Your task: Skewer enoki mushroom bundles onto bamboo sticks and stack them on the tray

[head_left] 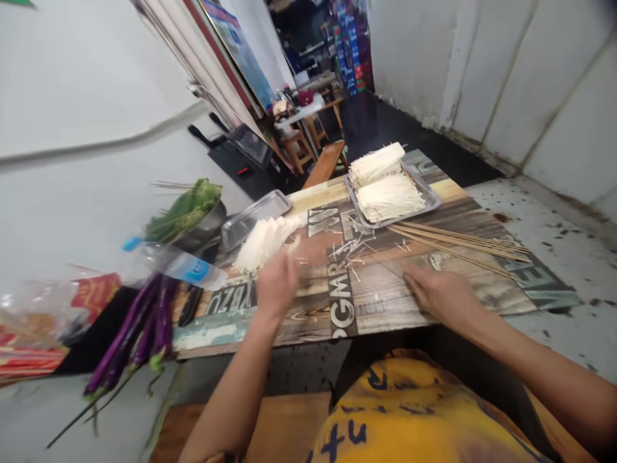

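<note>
My left hand [276,283] reaches over the printed table top [347,302] toward a loose pile of white enoki mushrooms [263,241]; its fingers curl at the pile's near edge and are blurred by motion. My right hand [436,292] rests on the table, fingers bent down on the wood-print surface just short of a row of long bamboo skewers [457,243]. Whether it pinches a skewer is unclear. A metal tray [427,193] at the far side holds two bundles of enoki mushrooms [388,193]. Loose mushroom bits [354,247] lie scattered between the tray and my hands.
An empty metal tray [255,215] sits at the back left beside a bowl of green leaves [186,212]. A plastic water bottle [178,262] lies on its side, with long purple eggplants [139,331] hanging over the table's near left edge. Stools and a bench [325,164] stand beyond.
</note>
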Tool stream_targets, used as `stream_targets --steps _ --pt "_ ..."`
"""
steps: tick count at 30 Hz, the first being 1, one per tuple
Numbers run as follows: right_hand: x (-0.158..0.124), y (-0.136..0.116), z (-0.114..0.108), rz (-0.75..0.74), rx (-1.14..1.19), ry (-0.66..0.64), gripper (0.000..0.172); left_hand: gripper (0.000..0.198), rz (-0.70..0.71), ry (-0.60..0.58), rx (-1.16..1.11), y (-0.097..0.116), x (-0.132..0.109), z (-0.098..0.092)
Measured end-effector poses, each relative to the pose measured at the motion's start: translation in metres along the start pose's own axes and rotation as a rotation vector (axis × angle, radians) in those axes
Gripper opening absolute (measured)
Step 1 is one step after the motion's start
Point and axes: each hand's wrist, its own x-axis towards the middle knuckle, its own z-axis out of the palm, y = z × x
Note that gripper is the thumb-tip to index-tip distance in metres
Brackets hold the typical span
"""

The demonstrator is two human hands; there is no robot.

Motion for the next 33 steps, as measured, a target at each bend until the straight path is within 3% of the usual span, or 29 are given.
stream_targets --steps 3,5,8,11,14,17,22,25,29,33 --pt "-0.004 0.006 -0.008 -0.002 0.156 0.079 0.029 0.039 0.292 -0.227 -0.067 0.046 -0.030 0.021" --pt "0.000 0.013 -0.013 -0.070 0.271 0.197 0.030 0.053 0.350 -0.304 -0.041 0.052 -0.036 0.022" --pt "0.010 0.023 -0.020 -0.155 0.370 0.308 0.030 0.076 0.391 -0.434 -0.003 0.030 -0.030 0.018" --pt "0.016 0.026 -0.021 -0.109 0.435 0.266 0.031 0.078 0.457 -0.573 -0.044 0.001 -0.023 0.019" --pt "0.011 0.019 -0.015 -0.018 0.398 0.136 0.033 0.069 0.446 -0.547 -0.068 -0.004 -0.025 0.024" --pt "-0.003 0.005 -0.009 0.015 0.335 0.050 0.033 0.060 0.329 -0.458 -0.046 0.014 -0.032 0.030" --pt "-0.026 -0.023 -0.011 -0.121 0.293 0.069 0.032 0.064 0.108 -0.363 0.050 0.043 -0.036 0.034" --pt "-0.039 -0.035 -0.013 -0.177 0.271 0.107 0.032 0.069 0.213 -0.379 0.068 0.040 -0.033 0.033" --pt "-0.050 -0.042 -0.012 -0.230 0.271 0.116 0.031 0.071 0.411 -0.544 -0.045 0.023 -0.023 0.034" --pt "-0.054 -0.044 -0.007 -0.265 0.162 0.173 0.031 0.066 0.435 -0.589 -0.055 0.017 -0.022 0.043"
